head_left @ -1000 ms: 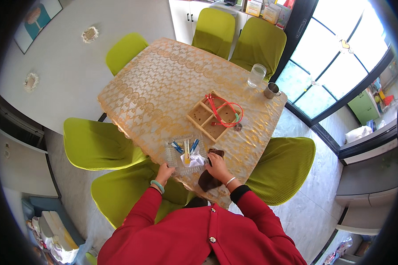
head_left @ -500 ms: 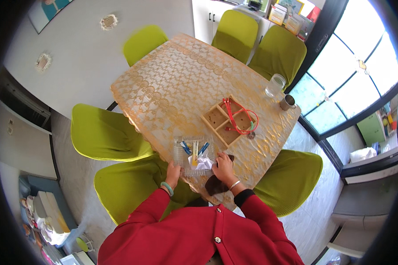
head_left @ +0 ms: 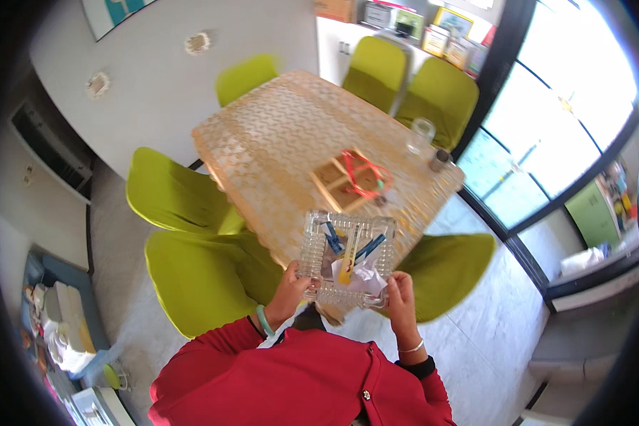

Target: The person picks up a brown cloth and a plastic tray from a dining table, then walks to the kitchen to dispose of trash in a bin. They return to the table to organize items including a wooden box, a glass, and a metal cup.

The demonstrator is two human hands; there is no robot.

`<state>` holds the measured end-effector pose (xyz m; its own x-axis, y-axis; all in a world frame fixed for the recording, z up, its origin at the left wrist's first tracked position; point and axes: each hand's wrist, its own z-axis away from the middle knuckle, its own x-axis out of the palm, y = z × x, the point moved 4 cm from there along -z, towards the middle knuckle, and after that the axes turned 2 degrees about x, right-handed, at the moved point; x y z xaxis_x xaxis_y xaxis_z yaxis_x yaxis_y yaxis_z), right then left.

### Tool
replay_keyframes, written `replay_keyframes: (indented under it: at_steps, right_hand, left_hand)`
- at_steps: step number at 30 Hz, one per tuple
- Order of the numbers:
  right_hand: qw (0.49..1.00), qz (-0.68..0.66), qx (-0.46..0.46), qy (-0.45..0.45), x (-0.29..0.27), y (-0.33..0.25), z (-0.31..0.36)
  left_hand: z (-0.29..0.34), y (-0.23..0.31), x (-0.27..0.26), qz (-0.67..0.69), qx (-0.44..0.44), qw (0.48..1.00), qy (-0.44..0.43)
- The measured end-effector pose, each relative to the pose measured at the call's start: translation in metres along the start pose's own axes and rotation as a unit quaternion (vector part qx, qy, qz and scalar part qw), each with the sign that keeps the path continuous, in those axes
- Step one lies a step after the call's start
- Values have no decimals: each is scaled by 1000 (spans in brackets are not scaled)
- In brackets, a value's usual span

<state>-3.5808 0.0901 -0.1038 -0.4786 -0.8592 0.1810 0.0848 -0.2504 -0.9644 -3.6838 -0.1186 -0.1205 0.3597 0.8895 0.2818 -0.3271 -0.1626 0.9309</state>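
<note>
Between my two hands is a clear, ribbed, square tray (head_left: 309, 248), raised above the near corner of the table. My left hand (head_left: 288, 292) grips its near left corner, thumb over the rim. Its near right corner is pinched by my right hand (head_left: 402, 302). Inside the tray lie dark blue clip-like pieces (head_left: 371, 246), a slim white-and-yellow stick (head_left: 346, 270) and crumpled white paper (head_left: 368, 273). Beyond the tray, a divided wooden box (head_left: 324, 193) stands on the table with a red cable (head_left: 368, 193) looped over it.
A lace-patterned cloth covers the table (head_left: 263, 135). A clear glass jar (head_left: 422, 135) and a metal cup (head_left: 439, 160) stand toward its right edge. Green-covered chairs surround it, including one at near left (head_left: 206, 277) and one at right (head_left: 451, 273). A glazed door (head_left: 539, 128) is on the right.
Both hands have lifted the tray off the table, up and to the right. My right hand has shifted to its near right corner. The view has moved, and the dark brown object no longer shows.
</note>
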Motion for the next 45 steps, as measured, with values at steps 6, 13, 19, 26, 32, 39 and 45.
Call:
replay_keyframes:
  at_steps: [6,13,19,26,32,39,45]
  right_hand:
    - [994,-36,53,85,-150,-53,132]
    - [950,-154,57,264,-317,-38,260]
    - [900,-234,-2,367,-414,-11,283]
    - [894,-231,-26,382,-563,-8,234]
    - [887,-229,1,401,-721,-35,207]
    - [899,-215,-30,380,-900,-104,151]
    - [910,-193,-6,367,-1063,-155,62]
  left_hand:
    - [87,-11,175,-43,-48,990,-129]
    - [140,-86,360,-82,-118,951,-276]
    - [138,-152,465,-113,-186,911,-350]
    - [88,-231,602,-134,-197,895,-376]
    - [53,-255,762,-157,-220,873,-405]
    - [0,-305,952,-154,-194,865,-436]
    - [-68,-336,1098,-151,-190,895,-375]
